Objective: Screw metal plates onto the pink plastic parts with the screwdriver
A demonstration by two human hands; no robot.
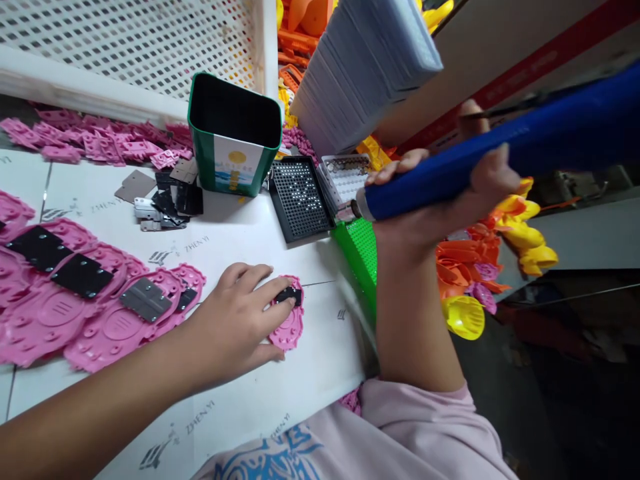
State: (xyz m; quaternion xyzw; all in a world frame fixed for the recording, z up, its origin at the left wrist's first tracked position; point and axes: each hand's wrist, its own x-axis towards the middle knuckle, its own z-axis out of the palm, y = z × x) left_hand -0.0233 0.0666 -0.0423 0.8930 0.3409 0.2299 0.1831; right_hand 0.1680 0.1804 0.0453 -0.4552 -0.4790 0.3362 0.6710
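My left hand (245,310) rests on the white table with its fingers curled over a small pink plastic shell (290,330). A black plate (289,295) lies on that shell, partly hidden by my fingertips. My right hand (445,180) is wrapped round a blue electric screwdriver (450,170), held nearly level above the table. Its tip points left, over the edge of a black perforated screw tray (300,230) that has several small screws sitting in its holes. Left of my left hand lie overlapping pink shells (105,327), several with black or grey plates on them.
A green tin (205,157) stands behind a small pile of black and grey plates (173,200). Farther back are loose pink parts (107,143), a white crate (35,77) and a stack of pale sheets (345,73). Orange and yellow parts (460,267) lie right of a green tray (357,257).
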